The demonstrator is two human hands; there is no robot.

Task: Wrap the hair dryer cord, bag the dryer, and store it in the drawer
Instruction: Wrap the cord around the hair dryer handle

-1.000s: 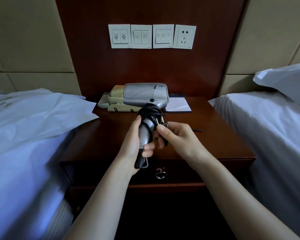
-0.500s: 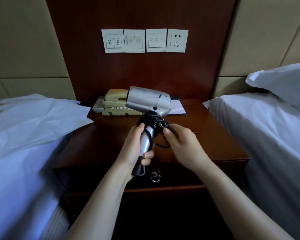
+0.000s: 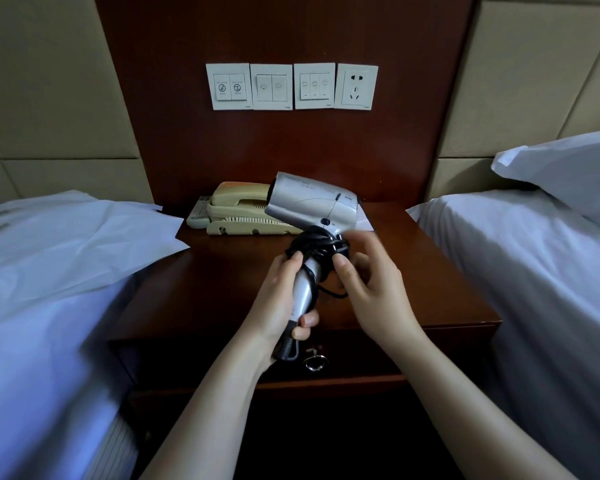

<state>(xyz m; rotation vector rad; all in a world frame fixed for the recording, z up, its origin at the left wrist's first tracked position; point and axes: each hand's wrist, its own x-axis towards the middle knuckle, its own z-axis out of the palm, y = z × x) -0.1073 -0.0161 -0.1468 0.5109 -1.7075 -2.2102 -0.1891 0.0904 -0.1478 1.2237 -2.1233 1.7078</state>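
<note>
Since half a second earlier the silver plastic hair dryer [image 3: 312, 206] has tipped its barrel a little more steeply, and the right hand [image 3: 374, 292] has loosened, so its thumb now shows at the front of the coil. Far left, a crumpled white bag [image 3: 66, 244] lies flat on the left bed, well apart from the dryer and seemingly not yet opened. Next, the left hand [image 3: 278, 306] grips the dryer's handle, fingers curled round it, holding it above the dark wooden nightstand [image 3: 222, 289]. A black cord [image 3: 317, 245] is bunched in many turns round the top of the handle, just under the barrel, with one slack loop hanging beside it. Rightward, the right hand pinches the coil between thumb and curled fingers, apparently tucking in the last length; the plug cannot be made out. Lower right, the nightstand's dark drawer [image 3: 465, 351] is closed. Judged from this, wrapping is almost finished, while bagging the dryer, opening the drawer and stowing the dryer remain.
</note>
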